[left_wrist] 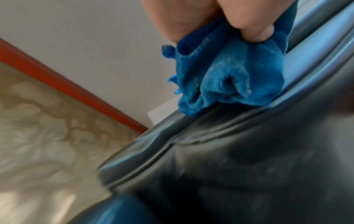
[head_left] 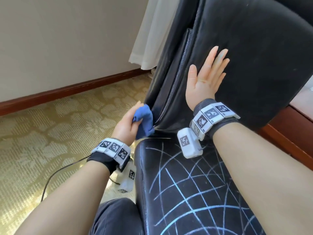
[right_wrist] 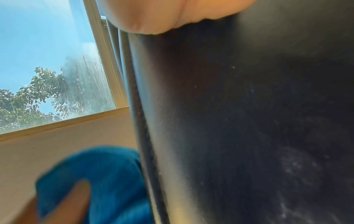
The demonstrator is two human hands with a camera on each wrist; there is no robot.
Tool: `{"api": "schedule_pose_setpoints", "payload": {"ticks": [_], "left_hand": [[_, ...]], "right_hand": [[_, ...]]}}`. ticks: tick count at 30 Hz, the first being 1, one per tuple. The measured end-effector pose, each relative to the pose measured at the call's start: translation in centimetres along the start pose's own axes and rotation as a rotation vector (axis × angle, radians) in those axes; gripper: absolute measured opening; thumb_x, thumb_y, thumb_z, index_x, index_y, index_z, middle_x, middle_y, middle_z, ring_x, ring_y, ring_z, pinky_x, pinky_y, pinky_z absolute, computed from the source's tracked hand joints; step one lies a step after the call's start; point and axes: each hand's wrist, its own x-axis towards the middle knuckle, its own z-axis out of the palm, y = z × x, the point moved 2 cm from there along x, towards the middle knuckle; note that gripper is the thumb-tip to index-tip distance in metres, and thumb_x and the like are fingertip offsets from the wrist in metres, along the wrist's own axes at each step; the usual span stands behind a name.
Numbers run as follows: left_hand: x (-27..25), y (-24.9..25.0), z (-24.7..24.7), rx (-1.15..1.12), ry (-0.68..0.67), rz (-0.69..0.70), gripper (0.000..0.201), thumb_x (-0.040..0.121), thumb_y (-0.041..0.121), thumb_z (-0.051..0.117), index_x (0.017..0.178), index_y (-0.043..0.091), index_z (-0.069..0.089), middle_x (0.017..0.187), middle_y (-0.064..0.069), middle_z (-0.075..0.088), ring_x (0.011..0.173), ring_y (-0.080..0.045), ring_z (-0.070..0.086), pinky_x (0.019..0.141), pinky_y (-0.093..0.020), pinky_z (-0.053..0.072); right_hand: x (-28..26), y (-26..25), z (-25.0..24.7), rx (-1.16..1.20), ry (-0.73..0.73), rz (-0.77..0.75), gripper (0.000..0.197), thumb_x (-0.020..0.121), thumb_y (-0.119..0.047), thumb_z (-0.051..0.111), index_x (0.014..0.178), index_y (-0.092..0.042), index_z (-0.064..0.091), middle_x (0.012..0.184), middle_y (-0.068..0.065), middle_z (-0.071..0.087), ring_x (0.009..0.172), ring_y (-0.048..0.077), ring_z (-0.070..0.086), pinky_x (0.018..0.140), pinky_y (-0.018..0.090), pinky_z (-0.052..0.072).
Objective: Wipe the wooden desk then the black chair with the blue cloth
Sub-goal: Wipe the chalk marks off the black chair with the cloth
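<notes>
Chair back (head_left: pixel 254 65) under flat right hand (head_left: pixel 205 77)

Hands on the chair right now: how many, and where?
2. The right hand rests flat and open on the backrest. The left hand grips the cloth, pressing it against the backrest's lower left edge.

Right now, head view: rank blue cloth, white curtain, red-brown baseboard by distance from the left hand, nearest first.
1. blue cloth: gripped in the left hand, at the chair back's left edge.
2. red-brown baseboard: along the wall, up and left of the hand.
3. white curtain: top centre, hanging behind the chair.
</notes>
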Motion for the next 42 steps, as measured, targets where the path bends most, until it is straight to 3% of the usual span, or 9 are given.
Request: {"api": "schedule_pose_setpoints", "payload": {"ticks": [5, 9, 12, 18, 24, 30, 33, 38, 42], "left_hand": [[3.5, 6.0, -1.3, -0.063, 0.091, 0.250, 0.053, 0.093, -0.004, 0.043, 0.143, 0.012, 0.034, 0.144, 0.011, 0.025, 0.121, 0.024, 0.021, 0.097, 0.005, 0.016], [3.3, 7.8, 0.9, -0.036, 0.089, 0.205, 0.052, 0.093, -0.004, 0.044, 0.142, 0.012, 0.036, 0.144, 0.010, 0.028, 0.137, -0.005, 0.025, 0.108, -0.007, 0.017], [1.5, 5.7, 2.5, -0.033, 0.144, 0.052, 0.054, 0.093, 0.007, 0.042, 0.145, 0.018, 0.032, 0.139, -0.002, 0.046, 0.124, -0.011, 0.041, 0.094, -0.003, 0.022], [-0.6, 1.9, 2.5, 0.063, 0.009, -0.154, 0.033, 0.099, 0.014, 0.041, 0.131, 0.015, 0.047, 0.110, -0.006, 0.060, 0.101, -0.029, 0.059, 0.068, -0.018, 0.030], [-2.1, -1.6, 2.0, 0.126, -0.184, -0.274, 0.037, 0.097, 0.012, 0.044, 0.133, 0.019, 0.048, 0.108, -0.003, 0.059, 0.100, -0.021, 0.054, 0.070, -0.016, 0.028], [1.3, 3.1, -2.7, -0.004, 0.127, -0.098, 0.046, 0.093, 0.010, 0.053, 0.137, 0.018, 0.043, 0.118, 0.008, 0.056, 0.110, -0.008, 0.051, 0.085, -0.009, 0.032], [4.2, 8.1, -4.4, -0.021, 0.204, 0.060, 0.040, 0.089, 0.016, 0.061, 0.128, 0.019, 0.050, 0.101, 0.018, 0.057, 0.091, 0.000, 0.056, 0.077, -0.002, 0.038], [8.5, 14.7, -4.7, 0.104, 0.292, 0.374, 0.042, 0.082, 0.025, 0.059, 0.121, 0.011, 0.058, 0.110, 0.003, 0.051, 0.099, 0.003, 0.044, 0.088, -0.007, 0.036], [9.6, 15.4, -3.2, 0.224, 0.340, 0.441, 0.037, 0.079, 0.016, 0.062, 0.114, 0.006, 0.063, 0.112, -0.010, 0.060, 0.103, -0.025, 0.056, 0.093, -0.025, 0.041]], "right_hand": [[-0.2, 0.0, 0.0, -0.008, 0.030, 0.002, 0.064, 0.096, -0.036, 0.025, 0.149, -0.009, 0.003, 0.156, 0.017, -0.006, 0.143, 0.035, -0.008, 0.114, 0.050, -0.001], [0.0, 0.1, 0.0, -0.010, 0.043, 0.003, 0.065, 0.095, -0.038, 0.024, 0.150, -0.009, 0.004, 0.156, 0.016, -0.005, 0.143, 0.035, -0.007, 0.114, 0.050, 0.000], [0.1, 0.2, 0.3, -0.016, 0.046, 0.007, 0.064, 0.096, -0.039, 0.024, 0.150, -0.010, 0.005, 0.156, 0.016, -0.005, 0.144, 0.035, -0.007, 0.114, 0.048, -0.001], [0.0, 0.1, 0.4, -0.027, 0.058, -0.007, 0.063, 0.097, -0.036, 0.025, 0.149, -0.008, 0.004, 0.156, 0.017, -0.005, 0.143, 0.036, -0.007, 0.114, 0.049, -0.002], [0.0, 0.1, 0.1, -0.034, 0.057, -0.010, 0.062, 0.098, -0.036, 0.026, 0.150, -0.008, 0.004, 0.156, 0.017, -0.005, 0.143, 0.036, -0.007, 0.114, 0.050, 0.000], [-0.1, 0.1, 0.4, -0.037, 0.061, -0.013, 0.063, 0.096, -0.037, 0.024, 0.149, -0.009, 0.004, 0.156, 0.018, -0.004, 0.143, 0.036, -0.006, 0.114, 0.050, 0.000], [-0.1, 0.2, 0.4, -0.042, 0.059, -0.016, 0.064, 0.096, -0.039, 0.022, 0.149, -0.008, 0.004, 0.156, 0.018, -0.003, 0.143, 0.036, -0.005, 0.114, 0.050, 0.000], [-0.1, 0.2, 0.1, -0.055, 0.058, -0.024, 0.064, 0.096, -0.037, 0.029, 0.149, -0.008, 0.007, 0.156, 0.019, 0.000, 0.143, 0.038, -0.002, 0.114, 0.052, 0.005], [0.0, 0.2, 0.0, -0.079, 0.047, -0.018, 0.064, 0.096, -0.037, 0.031, 0.149, -0.009, 0.007, 0.156, 0.019, 0.000, 0.143, 0.038, -0.002, 0.115, 0.052, 0.005]]}}
